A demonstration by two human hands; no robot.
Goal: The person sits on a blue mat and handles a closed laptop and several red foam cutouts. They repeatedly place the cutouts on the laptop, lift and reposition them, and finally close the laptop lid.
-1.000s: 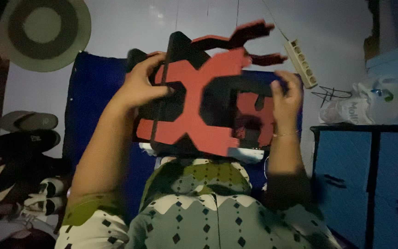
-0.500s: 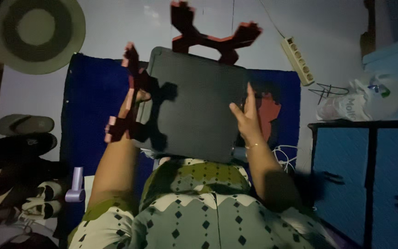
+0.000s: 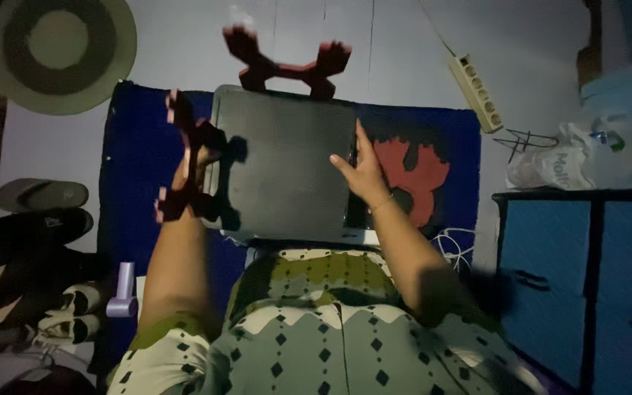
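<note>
Blue mat [image 3: 140, 175] covers the floor [image 3: 404, 44] mid-frame, dim light. Dark grey board [image 3: 283, 164] lies flat on it at frame centre, just ahead of the person's lap, plain matte face up, corners rounded, white edge showing at 6 o'clock. Probably the blank back of a puzzle tray, since the red pieces sit off it.

Blue cabinet [image 3: 587, 278] at 3 o'clock, plastic bag [image 3: 550, 164] on top of it. Round woven hat [image 3: 60, 51] at 10 o'clock on the floor. Sandals and shoes [image 3: 38, 212] piled at 9 o'clock. Power strip [image 3: 475, 91] at 1 o'clock, well apart from the board.

Red piece [image 3: 411, 179] lies on the mat at 3 o'clock of the board, partly under the right hand's shadow, lobed outline. Red X-shaped piece [image 3: 287, 66] sits just past the board's far edge at 12 o'clock, blurred.

Left hand [image 3: 192, 164] at the board's 9 o'clock edge, closed round a dark red branched piece [image 3: 184, 157], lifted clear of the board so it casts a shadow on it. Fingers mostly hidden behind the piece.

Right hand [image 3: 360, 168] open, fingers straight and together, palm pressed to the board's 3 o'clock edge, holding nothing; looks like it steadies the board.

Small lilac T-shaped thing [image 3: 122, 296] at 8 o'clock by the left elbow.
</note>
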